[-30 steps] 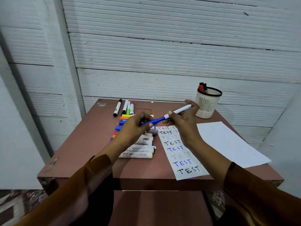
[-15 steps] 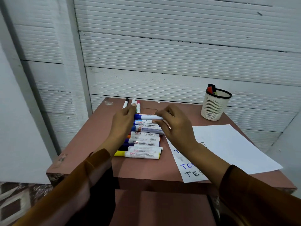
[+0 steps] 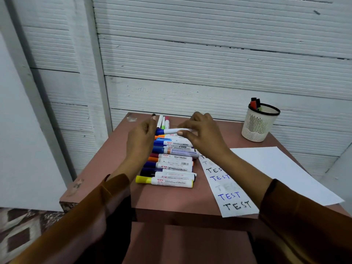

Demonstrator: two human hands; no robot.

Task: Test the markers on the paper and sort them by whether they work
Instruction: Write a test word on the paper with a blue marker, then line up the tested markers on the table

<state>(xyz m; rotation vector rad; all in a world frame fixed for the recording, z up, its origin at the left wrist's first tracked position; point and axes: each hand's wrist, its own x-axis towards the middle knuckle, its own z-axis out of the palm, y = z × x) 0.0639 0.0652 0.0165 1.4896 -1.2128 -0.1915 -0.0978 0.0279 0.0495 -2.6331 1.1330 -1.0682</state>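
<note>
Reddish-brown desk (image 3: 106,164) against white slatted panels carries a blue-capped marker (image 3: 167,131) at the far end of the marker row (image 3: 169,162). Right hand (image 3: 202,138) pinches its barrel; left hand (image 3: 142,139) touches the cap, grip unclear. Right forearm hides part of the test strip (image 3: 228,195).

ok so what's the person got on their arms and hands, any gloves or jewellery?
Both arms wear long rust-brown sleeves, ending around the wrist. The left hand and right hand are bare: no gloves, and no rings or watch visible from this view.
</note>
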